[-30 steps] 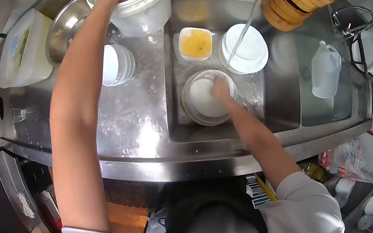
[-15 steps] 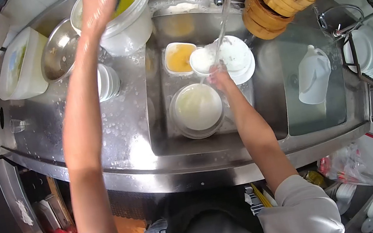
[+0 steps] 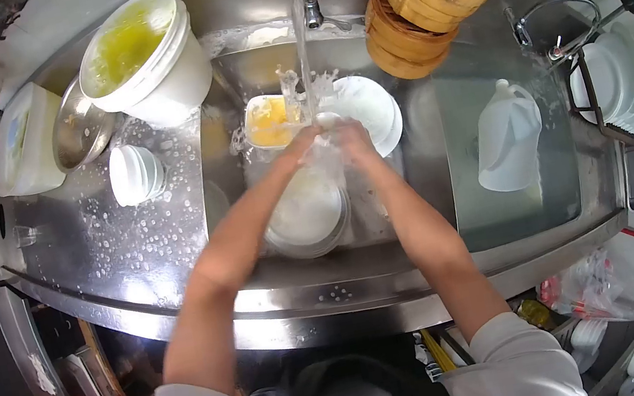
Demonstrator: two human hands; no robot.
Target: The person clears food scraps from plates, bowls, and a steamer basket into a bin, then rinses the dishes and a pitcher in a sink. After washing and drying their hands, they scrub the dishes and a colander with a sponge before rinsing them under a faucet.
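Note:
Both my hands meet in the sink under the running tap stream, half veiled by splashing water. My right hand (image 3: 352, 141) closes on a small white bowl (image 3: 328, 119), of which only part shows. My left hand (image 3: 302, 144) is at the bowl's left side; its fingers are blurred by water and motion. Just left of the stream sits a square white container (image 3: 255, 137) with orange-yellow liquid. White plates (image 3: 380, 110) lie to the right of my hands. Below them a stack of round bowls (image 3: 305, 215) stands on the sink floor.
A white bucket (image 3: 173, 79) with yellow-green suds stands at the back left, near a metal bowl (image 3: 86, 128) and stacked white cups (image 3: 135, 174). Bamboo steamers (image 3: 419, 6) are behind on the right. A plastic jug (image 3: 508, 135) sits in the water-filled right basin, beside racked plates (image 3: 628, 84).
My left hand has come down from the bucket to the tap stream, beside my right hand. The small bowl has moved under the water, which now splashes widely. The view has shifted right.

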